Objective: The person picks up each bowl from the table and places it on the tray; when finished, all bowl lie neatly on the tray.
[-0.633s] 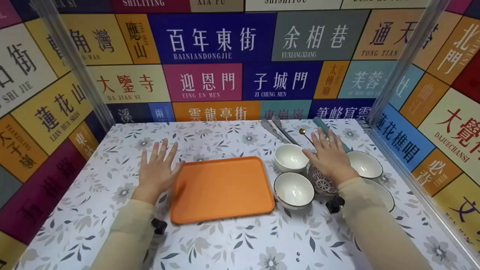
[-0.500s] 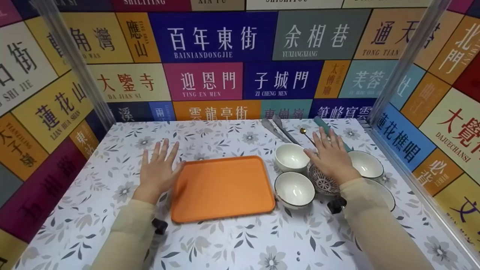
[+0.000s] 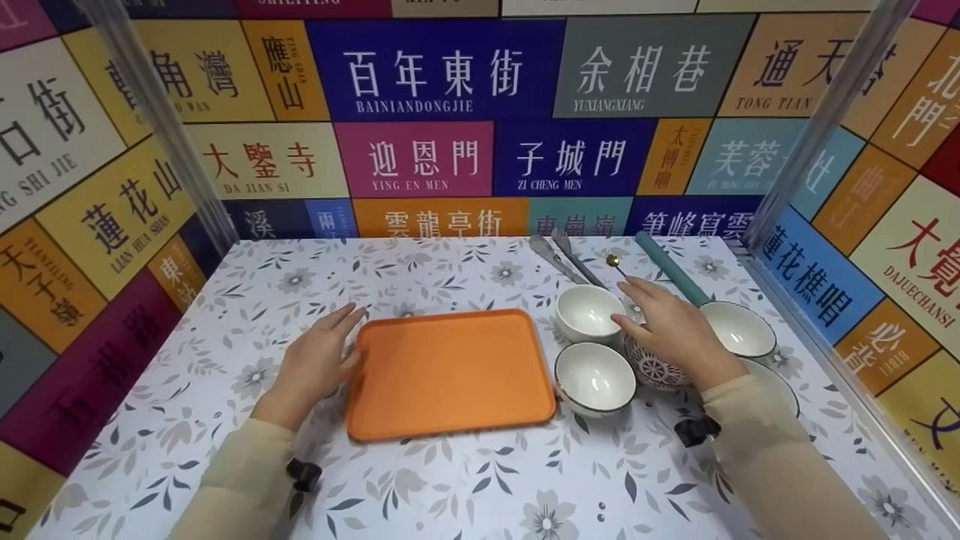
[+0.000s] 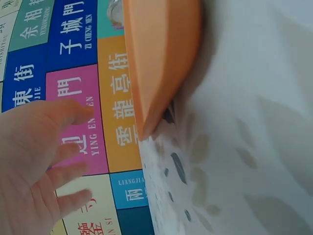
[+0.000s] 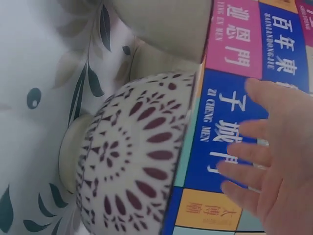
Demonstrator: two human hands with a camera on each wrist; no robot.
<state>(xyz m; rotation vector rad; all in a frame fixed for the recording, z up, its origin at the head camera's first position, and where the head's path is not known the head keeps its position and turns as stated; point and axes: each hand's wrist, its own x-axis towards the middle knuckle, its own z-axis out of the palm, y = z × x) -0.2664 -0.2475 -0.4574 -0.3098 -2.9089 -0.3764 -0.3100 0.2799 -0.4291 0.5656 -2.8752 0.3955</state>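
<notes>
Head view: we hover both hands flat over the table, fingers straight and holding nothing.

Our left hand (image 3: pixel 311 365) lies just beside the left edge of the orange tray (image 3: pixel 450 373), fingertips at its far left corner; we cannot tell if they touch. Our right hand (image 3: pixel 671 326) hangs above the patterned bowl (image 3: pixel 651 367), which sits directly beneath the palm, between two white bowls (image 3: pixel 595 377) and another white bowl (image 3: pixel 739 330).

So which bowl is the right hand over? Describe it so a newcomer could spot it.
Start at the orange tray in the middle of the flowered table. Right of it stands a cluster of bowls; the right hand hovers above the patterned bowl, the only one with dark petal-like marks, its neighbours being plain white.
</notes>
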